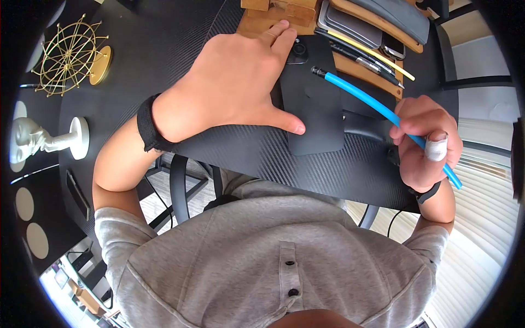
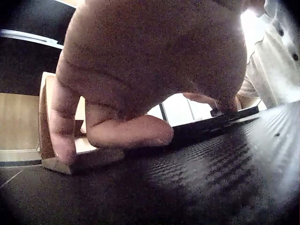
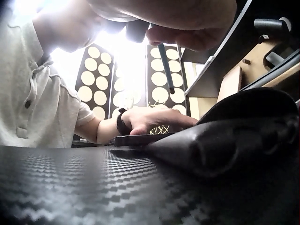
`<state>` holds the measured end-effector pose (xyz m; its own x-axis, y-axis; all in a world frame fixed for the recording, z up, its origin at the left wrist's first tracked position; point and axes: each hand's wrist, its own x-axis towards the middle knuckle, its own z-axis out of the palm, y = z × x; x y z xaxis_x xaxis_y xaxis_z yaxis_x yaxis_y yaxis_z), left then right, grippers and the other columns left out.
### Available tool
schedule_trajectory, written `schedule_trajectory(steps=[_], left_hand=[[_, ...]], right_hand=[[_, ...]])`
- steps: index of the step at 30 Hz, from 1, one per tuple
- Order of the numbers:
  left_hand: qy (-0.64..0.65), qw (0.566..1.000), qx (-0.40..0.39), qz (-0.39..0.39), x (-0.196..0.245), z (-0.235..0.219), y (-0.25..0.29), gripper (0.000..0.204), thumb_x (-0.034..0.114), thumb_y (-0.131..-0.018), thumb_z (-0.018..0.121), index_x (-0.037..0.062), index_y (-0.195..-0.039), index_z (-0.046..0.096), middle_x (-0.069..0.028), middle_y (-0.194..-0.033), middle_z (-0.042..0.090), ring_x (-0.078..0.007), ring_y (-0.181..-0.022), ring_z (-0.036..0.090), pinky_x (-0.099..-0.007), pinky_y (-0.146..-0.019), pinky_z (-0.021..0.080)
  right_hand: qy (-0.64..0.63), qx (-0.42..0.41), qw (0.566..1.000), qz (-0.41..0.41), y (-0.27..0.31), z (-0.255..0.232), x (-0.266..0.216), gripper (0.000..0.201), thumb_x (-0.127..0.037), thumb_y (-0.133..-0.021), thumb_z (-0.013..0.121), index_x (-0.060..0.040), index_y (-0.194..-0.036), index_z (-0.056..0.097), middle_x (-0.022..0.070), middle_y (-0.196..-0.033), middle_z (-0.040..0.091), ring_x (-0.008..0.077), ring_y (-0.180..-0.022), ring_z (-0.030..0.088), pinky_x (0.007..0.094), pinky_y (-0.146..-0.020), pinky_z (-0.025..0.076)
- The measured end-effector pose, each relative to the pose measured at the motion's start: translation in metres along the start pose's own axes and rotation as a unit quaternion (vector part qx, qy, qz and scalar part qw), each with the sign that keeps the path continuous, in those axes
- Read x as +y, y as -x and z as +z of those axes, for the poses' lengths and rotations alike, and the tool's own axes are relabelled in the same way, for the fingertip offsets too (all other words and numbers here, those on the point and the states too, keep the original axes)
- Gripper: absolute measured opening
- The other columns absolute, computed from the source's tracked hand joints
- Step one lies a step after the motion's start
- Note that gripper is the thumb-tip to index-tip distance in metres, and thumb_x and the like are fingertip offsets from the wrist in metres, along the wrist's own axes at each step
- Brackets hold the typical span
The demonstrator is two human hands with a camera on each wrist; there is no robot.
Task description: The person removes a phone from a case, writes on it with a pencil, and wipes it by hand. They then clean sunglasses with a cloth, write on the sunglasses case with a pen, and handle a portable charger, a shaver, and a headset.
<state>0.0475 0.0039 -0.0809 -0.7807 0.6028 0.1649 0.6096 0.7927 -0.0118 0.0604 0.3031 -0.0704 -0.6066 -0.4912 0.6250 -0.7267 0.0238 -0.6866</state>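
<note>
My left hand (image 1: 235, 82) spreads over the black phone (image 1: 314, 104), its thumb out across the phone's near part. Its foremost fingertips reach the foot of the wooden organizer (image 1: 246, 24). In the left wrist view that hand (image 2: 150, 61) arches low over the dark desk, one fingertip right at the organizer's edge. My right hand (image 1: 429, 139), a white bandage (image 1: 436, 148) round one finger, grips a slim blue pencil (image 1: 361, 95). The pencil's black end points up and left over the phone; its plain end sticks out below the hand. In the right wrist view the pencil (image 3: 165, 65) hangs tip down.
Upright in the organizer stand a yellow pencil (image 1: 391, 60), several pens (image 1: 366, 65), and grey devices (image 1: 353, 27). A black curved case (image 3: 225, 136) lies right of the phone. A gold wire wheel (image 1: 68, 60) and a white bust (image 1: 33, 136) stand at left.
</note>
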Motion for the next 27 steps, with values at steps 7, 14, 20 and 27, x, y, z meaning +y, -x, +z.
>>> schedule_trajectory(steps=[7, 14, 20, 27], left_hand=[[0.020, 1.000, 0.010, -0.017, 0.000, 0.001, -0.004, 0.117, 0.075, -0.064, 0.081, -0.0058, -0.143, 0.050, -0.0264, -0.127, 0.066, -0.0391, -0.084, 0.074, -0.0432, -0.074, 0.060], [0.051, 0.996, -0.026, -0.062, 0.000, -0.004, -0.011, 0.090, 0.059, -0.080, 0.079, 0.0019, -0.144, 0.052, -0.0186, -0.074, 0.066, -0.0367, -0.071, 0.070, -0.0440, -0.068, 0.056], [0.054, 0.997, -0.002, -0.049, -0.004, 0.001, -0.009, 0.075, 0.048, -0.089, 0.075, 0.0033, -0.144, 0.053, -0.0180, -0.073, 0.064, -0.0365, -0.070, 0.068, -0.0447, -0.066, 0.054], [0.051, 0.998, -0.004, -0.037, -0.018, 0.010, -0.007, 0.060, 0.034, -0.095, 0.071, 0.0076, -0.146, 0.054, -0.0204, -0.101, 0.073, -0.0370, -0.087, 0.071, -0.0446, -0.078, 0.056]], right_hand=[[0.000, -0.003, 1.000, 0.013, -0.001, -0.001, -0.001, 0.048, -0.033, -0.112, 0.041, 0.0018, -0.089, 0.066, 0.0123, -0.073, 0.066, 0.0130, -0.055, 0.055, 0.0256, -0.050, 0.044], [-0.015, -0.014, 0.999, -0.036, -0.001, -0.001, 0.003, 0.050, -0.033, -0.112, 0.041, 0.0002, -0.084, 0.065, 0.0121, -0.070, 0.067, 0.0163, -0.052, 0.057, 0.0281, -0.048, 0.045], [0.007, -0.064, 0.998, -0.012, -0.009, 0.002, -0.001, 0.040, -0.021, -0.107, 0.050, 0.0011, -0.079, 0.068, 0.0124, -0.067, 0.068, 0.0205, -0.055, 0.064, 0.0299, -0.050, 0.050], [0.021, -0.113, 0.993, 0.030, -0.010, 0.007, 0.001, 0.022, -0.008, -0.097, 0.060, 0.0021, -0.079, 0.069, 0.0131, -0.071, 0.070, 0.0211, -0.058, 0.069, 0.0292, -0.052, 0.054]])
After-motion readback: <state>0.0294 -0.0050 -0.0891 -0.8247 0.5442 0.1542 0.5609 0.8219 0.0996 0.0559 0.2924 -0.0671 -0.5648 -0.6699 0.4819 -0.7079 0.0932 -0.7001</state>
